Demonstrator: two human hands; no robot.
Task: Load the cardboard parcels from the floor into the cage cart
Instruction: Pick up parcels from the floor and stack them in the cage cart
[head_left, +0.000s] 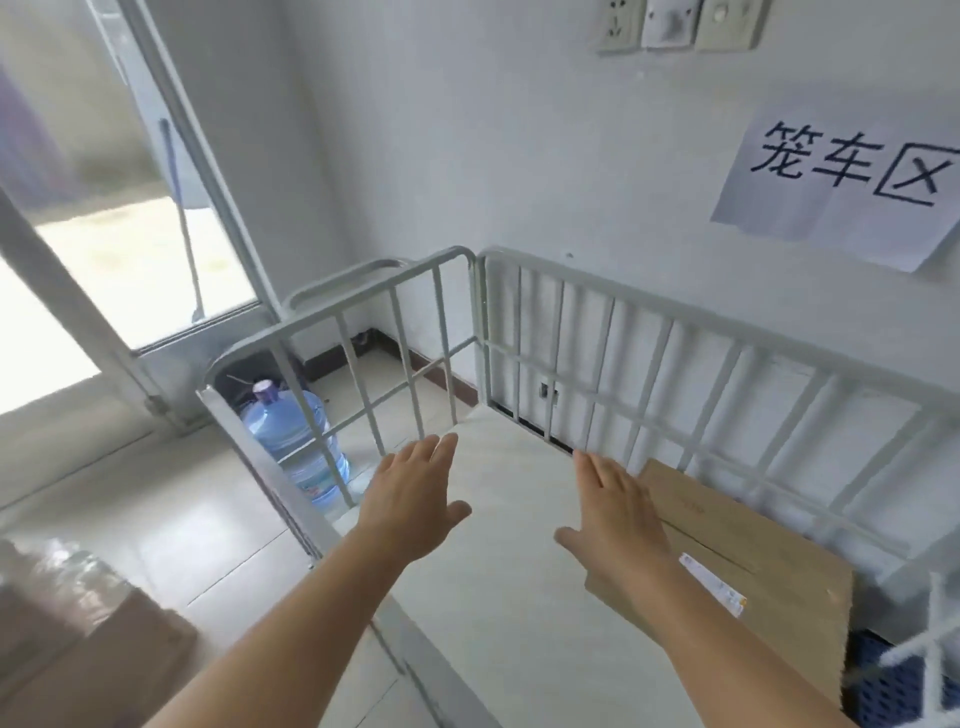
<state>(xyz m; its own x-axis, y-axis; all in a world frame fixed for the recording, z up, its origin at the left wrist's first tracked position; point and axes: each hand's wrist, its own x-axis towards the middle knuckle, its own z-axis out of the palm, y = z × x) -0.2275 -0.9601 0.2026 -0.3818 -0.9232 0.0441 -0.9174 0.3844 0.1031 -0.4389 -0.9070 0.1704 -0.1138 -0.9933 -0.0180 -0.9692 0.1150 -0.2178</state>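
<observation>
Both hands, left hand (415, 499) and right hand (618, 514), hover flat with fingers straight over the cage cart (519, 291) mid-frame, holding nothing; one cardboard parcel (753, 551) sits inside, lower right.

The cage cart (613, 332) is open from above, its floor bare at left and centre. Barred walls close the left and far sides. A cardboard parcel (748, 551) fills the right part against the far bars.
</observation>
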